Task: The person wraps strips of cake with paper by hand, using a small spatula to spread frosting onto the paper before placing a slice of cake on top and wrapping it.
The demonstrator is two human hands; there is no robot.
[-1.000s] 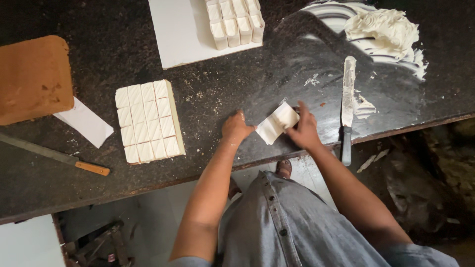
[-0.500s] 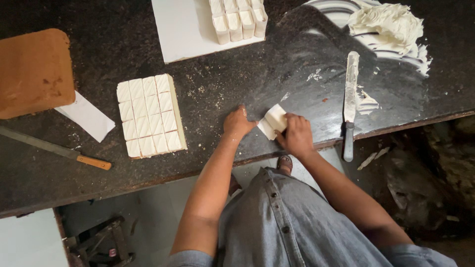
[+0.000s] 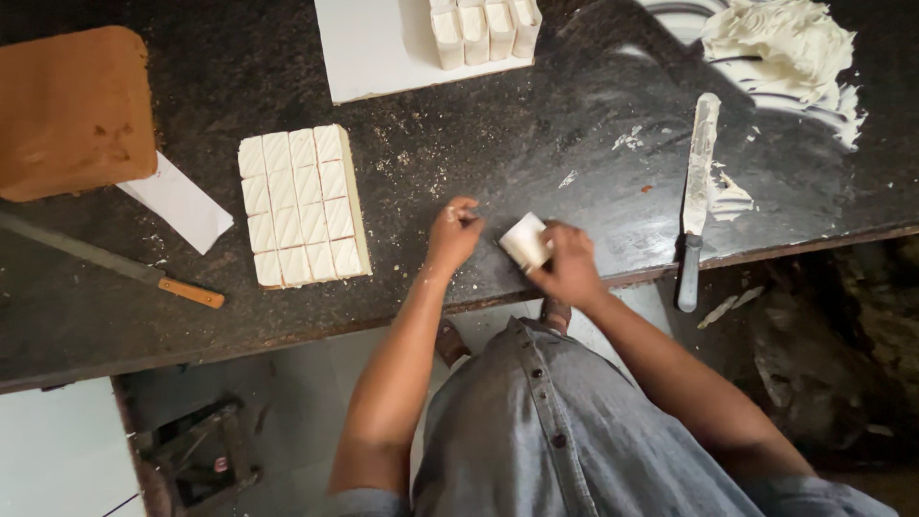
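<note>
White block point(image 3: 526, 240), a small iced piece of cake, sits pinched in your right hand point(image 3: 567, 263) near the front edge of the dark stone counter point(image 3: 536, 124), tilted up off the surface rather than lying flat. Your fingers wrap its right side and grasp it firmly. Your left hand point(image 3: 454, 233) rests just at nine o'clock from the block, apart from it, fingers curled loosely on the counter and holding nothing, with white smears on the fingertips.

At nine o'clock from your left hand lies a scored white slab point(image 3: 302, 206), cut into a grid of small pieces. Farther at nine o'clock are a wooden-handled knife point(image 3: 115, 261), a slip of white paper point(image 3: 177, 202) and a brown cake block point(image 3: 72, 110). At twelve o'clock, a white board point(image 3: 383, 48) carries a row of white pieces point(image 3: 483, 27). At three o'clock from your right hand, a palette knife point(image 3: 694, 191) lies smeared with icing, its handle overhanging the edge; a heap of white icing point(image 3: 780, 43) sits at one o'clock.
</note>
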